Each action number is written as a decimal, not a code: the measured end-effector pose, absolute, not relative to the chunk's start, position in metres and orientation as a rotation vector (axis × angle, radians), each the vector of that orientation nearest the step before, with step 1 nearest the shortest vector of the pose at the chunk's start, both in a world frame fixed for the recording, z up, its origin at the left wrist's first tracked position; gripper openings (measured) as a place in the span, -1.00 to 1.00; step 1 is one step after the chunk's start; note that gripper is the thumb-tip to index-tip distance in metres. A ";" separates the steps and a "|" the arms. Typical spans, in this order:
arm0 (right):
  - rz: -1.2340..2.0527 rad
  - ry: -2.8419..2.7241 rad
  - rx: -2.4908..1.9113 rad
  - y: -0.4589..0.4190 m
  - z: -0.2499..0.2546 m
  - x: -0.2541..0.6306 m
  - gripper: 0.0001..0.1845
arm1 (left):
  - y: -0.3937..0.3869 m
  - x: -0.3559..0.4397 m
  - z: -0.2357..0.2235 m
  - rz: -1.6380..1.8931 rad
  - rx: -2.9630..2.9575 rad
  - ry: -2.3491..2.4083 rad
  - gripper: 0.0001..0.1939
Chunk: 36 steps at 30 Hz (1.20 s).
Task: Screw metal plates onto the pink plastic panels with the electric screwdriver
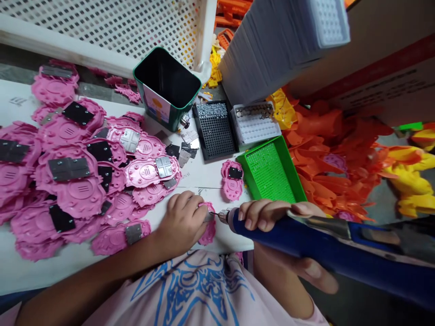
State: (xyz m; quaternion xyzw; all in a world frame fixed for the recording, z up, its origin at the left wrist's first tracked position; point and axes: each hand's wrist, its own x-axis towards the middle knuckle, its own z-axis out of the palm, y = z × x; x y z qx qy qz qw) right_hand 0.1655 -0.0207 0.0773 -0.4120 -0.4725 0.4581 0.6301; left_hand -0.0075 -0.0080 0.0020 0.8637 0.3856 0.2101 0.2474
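My left hand is closed over a pink plastic toy shell at the front edge of the white work surface. A grey plate shows on that shell, partly hidden by my fingers. In my right hand is a blue electric screwdriver, lying almost level. Its bit reaches left to the plate on the shell. Just beyond sits another pink shell with a black plate. A large heap of pink shells, many with black or silver plates fixed on, spreads to the left.
Behind are a dark green bin, loose metal plates, a black screw tray, a white tray and a green tray. A tall stack of white trays rises behind. Orange plastic parts pile up at right; a white crate stands at back left.
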 end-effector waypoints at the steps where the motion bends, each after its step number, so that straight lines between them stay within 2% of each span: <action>1: 1.057 -1.075 -0.962 -0.022 0.078 0.164 -0.52 | -0.008 -0.008 0.002 0.575 2.356 1.054 -0.89; 7: 1.044 -1.310 -0.928 -0.021 0.082 0.167 -0.51 | -0.009 -0.008 0.004 0.584 2.354 1.077 -0.90; 12: 1.159 -1.434 -0.836 -0.012 0.083 0.168 -0.44 | -0.012 -0.005 0.003 0.586 2.345 1.116 -0.90; 19: 1.188 -1.283 -0.952 -0.009 0.094 0.165 -0.50 | -0.012 -0.007 -0.002 0.596 2.378 1.070 -0.93; 25: 0.966 -1.303 -0.814 0.079 0.098 0.182 -0.55 | -0.012 -0.009 -0.004 0.625 2.378 1.024 -0.78; 29: 0.780 -1.149 -0.822 0.149 0.086 0.179 -0.71 | -0.011 -0.010 -0.003 0.618 2.384 1.017 -0.75; 33: 0.681 -1.113 -0.932 0.179 0.070 0.177 -0.64 | -0.010 -0.009 -0.004 0.575 2.397 1.021 -0.77; 36: 0.651 -1.135 -1.013 0.183 0.065 0.178 -0.52 | -0.009 -0.008 -0.004 0.546 2.395 1.020 -0.82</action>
